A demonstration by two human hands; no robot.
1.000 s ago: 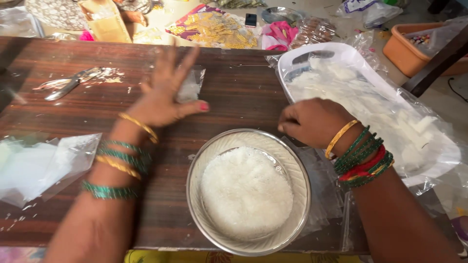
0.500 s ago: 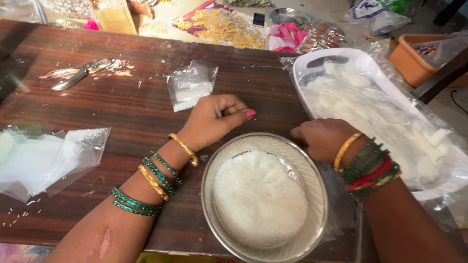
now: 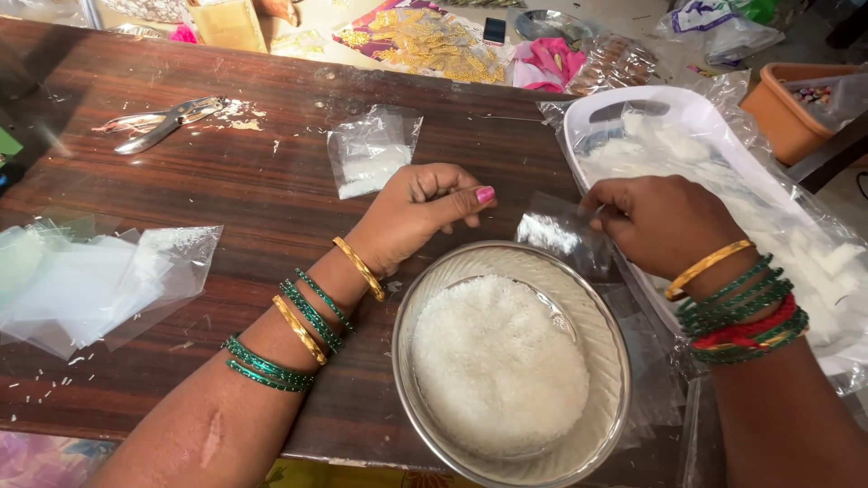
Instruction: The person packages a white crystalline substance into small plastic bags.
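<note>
My right hand [image 3: 665,221] pinches a small clear plastic pouch [image 3: 565,237] just above the rim of a round steel bowl [image 3: 588,307] that holds white grains. My left hand [image 3: 425,210] rests loosely curled on the wooden table [image 3: 226,190], fingers closed and holding nothing, close to the pouch's left edge. Both wrists wear green and gold bangles. A small filled, sealed pouch [image 3: 371,152] lies on the table beyond my left hand.
A stack of flat clear pouches [image 3: 90,280] lies at the left. A metal punch tool [image 3: 158,122] sits at the far left. A white tray [image 3: 633,113] with white pieces under plastic stands at the right. An orange tub [image 3: 782,113] is beyond it.
My left hand has drawn back from the filled pouch on the table and curled shut near the bowl. My right hand has picked up a clear pouch beside the tray.
</note>
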